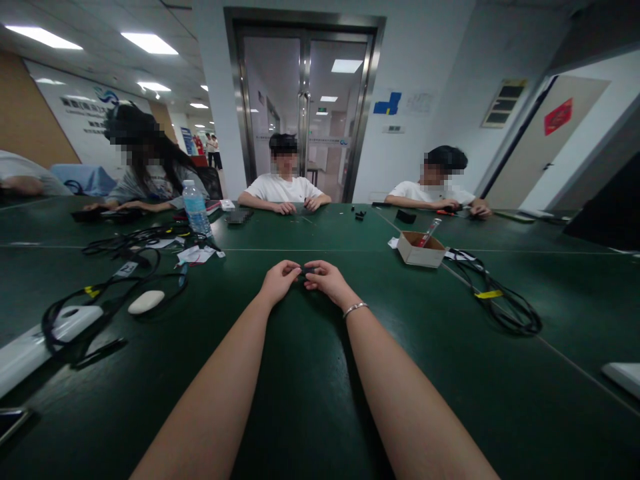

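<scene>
Both my arms stretch forward over the dark green table (pixel 310 373). My left hand (pixel 279 279) and my right hand (pixel 326 279) meet at the fingertips and together pinch a small black part (pixel 305 271), mostly hidden by the fingers. A silver bracelet (pixel 355 309) circles my right wrist. Both hands rest on or just above the tabletop.
A cardboard box (pixel 421 250) holding a red-tipped tool stands to the right, with a coiled black cable (pixel 505 303) beyond it. On the left lie a water bottle (pixel 195 208), black cables (pixel 115 280), a white oval object (pixel 145 301) and papers. Three people sit across the table.
</scene>
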`<state>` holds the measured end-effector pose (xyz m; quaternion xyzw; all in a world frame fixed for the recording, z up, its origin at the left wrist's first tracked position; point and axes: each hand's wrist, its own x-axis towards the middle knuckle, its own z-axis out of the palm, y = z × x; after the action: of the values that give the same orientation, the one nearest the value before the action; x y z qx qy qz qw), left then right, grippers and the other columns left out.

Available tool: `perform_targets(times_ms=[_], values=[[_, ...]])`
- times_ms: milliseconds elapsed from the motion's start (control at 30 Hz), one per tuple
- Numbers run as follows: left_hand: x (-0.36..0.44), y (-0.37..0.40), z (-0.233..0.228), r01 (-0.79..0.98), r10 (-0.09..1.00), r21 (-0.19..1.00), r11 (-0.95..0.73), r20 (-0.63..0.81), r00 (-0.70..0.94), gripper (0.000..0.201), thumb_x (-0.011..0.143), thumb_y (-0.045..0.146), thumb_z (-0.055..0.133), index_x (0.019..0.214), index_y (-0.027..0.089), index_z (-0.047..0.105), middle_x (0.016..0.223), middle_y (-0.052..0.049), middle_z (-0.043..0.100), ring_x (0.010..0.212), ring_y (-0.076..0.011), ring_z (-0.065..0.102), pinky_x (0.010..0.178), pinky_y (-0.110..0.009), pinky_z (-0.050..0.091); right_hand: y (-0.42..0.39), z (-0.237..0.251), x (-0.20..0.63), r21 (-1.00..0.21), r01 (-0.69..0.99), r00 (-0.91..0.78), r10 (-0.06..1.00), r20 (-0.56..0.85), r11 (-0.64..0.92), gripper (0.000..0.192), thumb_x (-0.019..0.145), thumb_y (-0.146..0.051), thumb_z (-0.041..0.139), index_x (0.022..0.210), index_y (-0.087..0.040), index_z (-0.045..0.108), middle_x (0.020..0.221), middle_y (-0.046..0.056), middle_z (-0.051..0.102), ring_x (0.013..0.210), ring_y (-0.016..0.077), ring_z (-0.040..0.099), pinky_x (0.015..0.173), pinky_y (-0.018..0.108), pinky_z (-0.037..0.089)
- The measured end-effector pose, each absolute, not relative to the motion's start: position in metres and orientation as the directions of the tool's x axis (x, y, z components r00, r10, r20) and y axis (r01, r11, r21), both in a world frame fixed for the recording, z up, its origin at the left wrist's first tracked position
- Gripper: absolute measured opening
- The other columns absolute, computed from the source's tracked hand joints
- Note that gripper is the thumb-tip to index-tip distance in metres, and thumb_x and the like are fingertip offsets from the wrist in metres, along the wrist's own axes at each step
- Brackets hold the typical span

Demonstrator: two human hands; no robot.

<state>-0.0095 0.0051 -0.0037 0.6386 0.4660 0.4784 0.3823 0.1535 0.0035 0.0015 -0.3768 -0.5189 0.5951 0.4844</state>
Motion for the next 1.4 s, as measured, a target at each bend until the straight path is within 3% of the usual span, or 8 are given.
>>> perform_targets(times_ms=[233,367,567,933,1133,1400], values=[[-0.0085,0.0023,-0.0046,0.282,0.959,0.916,-0.284,0.269,0.092,0.026,0.077,0.039,0.057,0.090,0.017,0.060,0.078,-0.003,0.065,0.069,-0.0152,0.062,0.067,-0.028,0.049,-0.0007,0.0054,0.1538,-0.959,-0.282,-0.259,0.965,0.032,-0.044,0.017,0.083,-0.002,0.054,0.094,-0.013,0.061,0.074,0.004,0.064,0.061,0.0123,0.067,0.063,0.022,0.058],[-0.0090,0.0016,-0.0042,0.285,0.964,0.921,-0.265,0.256,0.068,0.026,0.078,0.041,0.055,0.088,0.017,0.059,0.072,-0.002,0.064,0.064,-0.0141,0.061,0.062,-0.026,0.047,-0.0026,0.0065,0.1550,-0.948,-0.313,-0.250,0.968,0.028,-0.054,0.021,0.081,-0.001,0.056,0.098,-0.014,0.059,0.080,0.004,0.063,0.065,0.0137,0.068,0.067,0.025,0.058],[-0.0116,0.0006,-0.0026,0.326,0.964,0.909,-0.260,0.263,0.036,0.032,0.081,0.048,0.050,0.086,0.017,0.058,0.057,0.001,0.059,0.050,-0.0120,0.055,0.051,-0.023,0.041,-0.0056,0.0093,0.1557,-0.954,-0.294,-0.273,0.962,0.026,-0.058,0.022,0.079,0.000,0.059,0.096,-0.013,0.059,0.092,0.007,0.064,0.062,0.0127,0.067,0.060,0.022,0.058],[-0.0136,0.0017,-0.0010,0.341,0.976,0.915,-0.217,0.208,0.066,0.038,0.083,0.049,0.044,0.089,0.016,0.062,0.050,0.001,0.057,0.041,-0.0117,0.052,0.044,-0.022,0.039,-0.0046,0.0073,0.1572,-0.953,-0.297,-0.308,0.951,0.037,-0.059,0.021,0.076,-0.003,0.066,0.093,-0.013,0.058,0.089,0.007,0.066,0.067,0.0150,0.069,0.069,0.027,0.059],[-0.0136,0.0029,-0.0025,0.334,0.978,0.920,-0.208,0.198,0.062,0.037,0.083,0.046,0.044,0.088,0.015,0.062,0.048,0.001,0.054,0.038,-0.0103,0.048,0.041,-0.021,0.035,-0.0041,0.0074,0.1571,-0.954,-0.292,-0.307,0.951,0.026,-0.068,0.021,0.077,-0.001,0.064,0.092,-0.012,0.057,0.088,0.007,0.067,0.066,0.0161,0.069,0.065,0.024,0.059],[-0.0112,0.0037,0.0002,0.219,0.974,0.949,-0.227,0.218,0.067,0.027,0.074,0.035,0.058,0.092,0.015,0.062,0.071,-0.002,0.062,0.059,-0.0118,0.055,0.054,-0.022,0.042,-0.0043,0.0091,0.1552,-0.960,-0.270,-0.269,0.963,0.006,-0.069,0.009,0.084,-0.005,0.059,0.090,-0.011,0.056,0.079,0.008,0.067,0.063,0.0161,0.069,0.063,0.024,0.058]])
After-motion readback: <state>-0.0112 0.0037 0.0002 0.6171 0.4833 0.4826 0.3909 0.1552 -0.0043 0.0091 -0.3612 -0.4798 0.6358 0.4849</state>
